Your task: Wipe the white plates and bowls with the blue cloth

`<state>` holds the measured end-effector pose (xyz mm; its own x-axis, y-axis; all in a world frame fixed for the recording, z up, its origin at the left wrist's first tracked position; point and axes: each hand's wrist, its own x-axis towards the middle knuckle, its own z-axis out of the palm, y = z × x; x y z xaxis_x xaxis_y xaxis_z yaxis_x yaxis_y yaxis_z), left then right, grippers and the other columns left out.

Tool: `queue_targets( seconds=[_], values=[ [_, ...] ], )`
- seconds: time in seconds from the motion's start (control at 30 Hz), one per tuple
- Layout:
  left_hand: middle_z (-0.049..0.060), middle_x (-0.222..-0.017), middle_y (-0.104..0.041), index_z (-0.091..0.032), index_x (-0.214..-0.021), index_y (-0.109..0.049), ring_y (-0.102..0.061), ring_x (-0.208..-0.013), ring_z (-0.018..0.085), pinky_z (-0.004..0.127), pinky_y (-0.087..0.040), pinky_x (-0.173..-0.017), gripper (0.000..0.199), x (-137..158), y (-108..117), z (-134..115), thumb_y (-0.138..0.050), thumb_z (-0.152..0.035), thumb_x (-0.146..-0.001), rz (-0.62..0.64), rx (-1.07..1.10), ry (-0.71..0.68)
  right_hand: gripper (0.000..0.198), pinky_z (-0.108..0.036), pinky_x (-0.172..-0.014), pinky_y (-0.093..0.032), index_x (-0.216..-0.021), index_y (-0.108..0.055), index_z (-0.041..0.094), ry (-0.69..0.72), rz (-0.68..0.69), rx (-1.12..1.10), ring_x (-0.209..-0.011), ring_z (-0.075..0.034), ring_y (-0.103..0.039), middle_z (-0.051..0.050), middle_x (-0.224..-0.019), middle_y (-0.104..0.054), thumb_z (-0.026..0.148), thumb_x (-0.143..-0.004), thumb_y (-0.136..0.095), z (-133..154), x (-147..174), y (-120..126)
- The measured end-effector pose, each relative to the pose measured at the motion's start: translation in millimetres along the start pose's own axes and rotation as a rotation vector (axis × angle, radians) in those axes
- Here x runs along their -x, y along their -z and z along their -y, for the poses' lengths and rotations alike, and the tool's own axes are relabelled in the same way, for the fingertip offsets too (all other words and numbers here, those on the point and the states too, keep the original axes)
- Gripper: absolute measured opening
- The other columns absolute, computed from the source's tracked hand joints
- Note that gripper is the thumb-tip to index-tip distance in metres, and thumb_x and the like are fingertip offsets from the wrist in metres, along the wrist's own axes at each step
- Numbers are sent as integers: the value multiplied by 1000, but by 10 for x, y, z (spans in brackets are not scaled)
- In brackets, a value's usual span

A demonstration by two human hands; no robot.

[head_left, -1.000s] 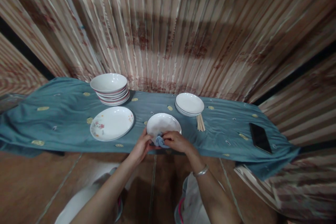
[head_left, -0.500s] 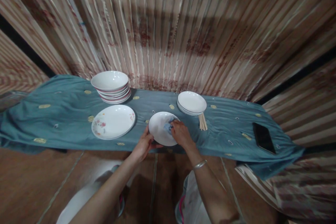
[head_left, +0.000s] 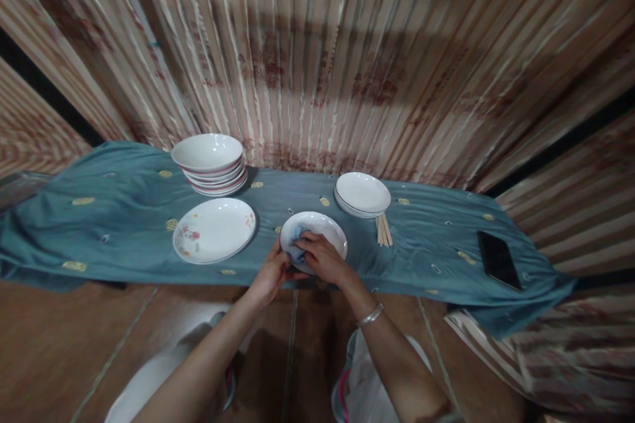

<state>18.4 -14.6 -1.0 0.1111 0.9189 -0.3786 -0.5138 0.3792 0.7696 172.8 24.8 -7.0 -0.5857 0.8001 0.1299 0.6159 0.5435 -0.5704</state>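
Left hand (head_left: 272, 273) grips white plate (head_left: 328, 229), right hand (head_left: 325, 259) presses bunched blue cloth (head_left: 294, 238) on it; wiping looks unfinished, stacked plates (head_left: 363, 193) done or not, unclear.

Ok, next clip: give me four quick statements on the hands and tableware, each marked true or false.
1. The left hand holds the round dish at its edge. True.
2. The right hand is empty. False: the right hand holds a blue cloth.
3. The oval plate has a floral pattern. True.
4. The wooden sticks lie on the oval plate. False: the wooden sticks lie by the plate stack.
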Motion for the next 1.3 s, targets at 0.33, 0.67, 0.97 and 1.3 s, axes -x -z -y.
queue_targets(
  seconds=[0.33,0.67,0.97,1.3],
  values=[
    [-1,-81,-63,-23,-132,-51,-60,-68,15,30,-59,-60,73,-8,-3,7,-63,-10,-61,31,-65,-21,23,-29,-88,-49,-83,-74,17,-46,61,-159,-99,-19,-66,-6,-104,-71,0,-75,-59,-186,357,161],
    [1,-91,-65,-24,-133,-51,-62,-78,17,34,-61,-65,74,-38,28,21,-65,-14,-61,39,-74,-29,21,-33,-90,-47,-83,-70,17,-386,-67,266,-101,-24,-60,-10,-98,-69,4,-80,-53,-248,383,277],
    [1,-95,-64,-26,-135,-49,-61,-80,16,34,-61,-68,76,-32,17,28,-65,-12,-63,10,-54,-16,38,-41,-114,-34,-116,-63,4,-379,-205,320,-126,-29,-50,-22,-128,-59,0,-83,-45,-360,87,209],
    [2,-108,-65,-30,-140,-47,-60,-82,15,32,-61,-69,83,24,11,28,-70,-11,-63,23,-20,-18,54,-47,-119,-30,-142,-46,11,-299,-250,118,-142,-27,-38,-18,-151,-44,11,-88,-47,-561,-238,-45]
  ],
)
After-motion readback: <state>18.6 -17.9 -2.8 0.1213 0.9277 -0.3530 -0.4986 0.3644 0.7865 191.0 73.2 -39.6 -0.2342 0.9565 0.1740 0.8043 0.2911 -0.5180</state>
